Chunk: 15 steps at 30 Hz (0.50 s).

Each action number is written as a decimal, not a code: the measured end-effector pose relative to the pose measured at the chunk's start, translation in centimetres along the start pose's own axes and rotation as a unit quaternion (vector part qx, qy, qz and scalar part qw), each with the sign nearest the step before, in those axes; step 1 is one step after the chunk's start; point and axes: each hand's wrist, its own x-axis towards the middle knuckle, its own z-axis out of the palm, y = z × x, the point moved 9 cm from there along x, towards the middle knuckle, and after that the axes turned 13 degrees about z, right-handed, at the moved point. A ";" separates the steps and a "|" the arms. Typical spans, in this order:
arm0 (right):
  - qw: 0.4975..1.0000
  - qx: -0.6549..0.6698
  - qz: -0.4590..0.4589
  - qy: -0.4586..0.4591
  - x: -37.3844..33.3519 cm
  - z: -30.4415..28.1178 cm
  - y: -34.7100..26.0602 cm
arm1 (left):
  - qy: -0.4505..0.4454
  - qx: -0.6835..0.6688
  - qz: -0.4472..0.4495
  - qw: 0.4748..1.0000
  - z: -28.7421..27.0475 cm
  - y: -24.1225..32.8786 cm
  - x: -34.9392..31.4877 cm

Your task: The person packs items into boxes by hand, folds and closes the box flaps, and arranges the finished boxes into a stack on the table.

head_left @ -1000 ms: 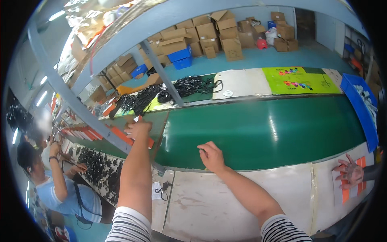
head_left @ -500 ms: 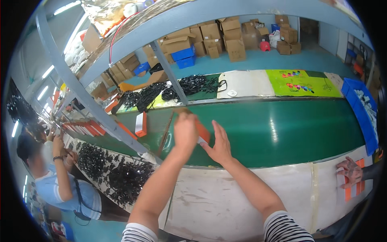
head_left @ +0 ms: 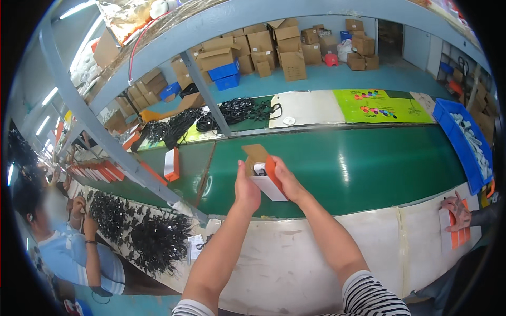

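Note:
Over the near edge of the green conveyor belt, I hold a small white and orange box between both hands. Its brown cardboard flap stands raised, and something white with a dark part shows in the opening. My left hand presses the box's left side, thumb up. My right hand grips the orange side. To the left, another orange and white box stands on the belt. A small white card or packet lies on the pale worktable, beside my left forearm.
A heap of black cords covers the table's left, near a co-worker in blue. A grey post slants past my left side. Another person's hand rests on orange and white boxes. A blue bin stands far right.
The box has turned and come nearer, its flap now raised and its opening facing me. My left hand has moved from its top to its side. The view has shifted slightly right.

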 end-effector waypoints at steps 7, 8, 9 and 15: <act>0.979 -0.127 0.121 0.106 -0.2 -3.2 -2.3 | -0.028 0.100 0.017 0.994 2.6 -2.0 -0.8; 0.981 -0.117 0.105 0.113 -0.8 -2.6 -4.0 | -0.049 0.117 0.026 0.992 3.0 -2.0 -0.8; 0.981 -0.118 0.106 0.111 -1.2 -2.5 -4.7 | -0.070 0.133 0.036 0.988 3.5 -2.0 -0.9; 0.870 -0.489 -0.043 0.046 -4.1 0.1 -9.2 | -0.055 0.053 0.103 0.992 1.0 -4.3 -1.0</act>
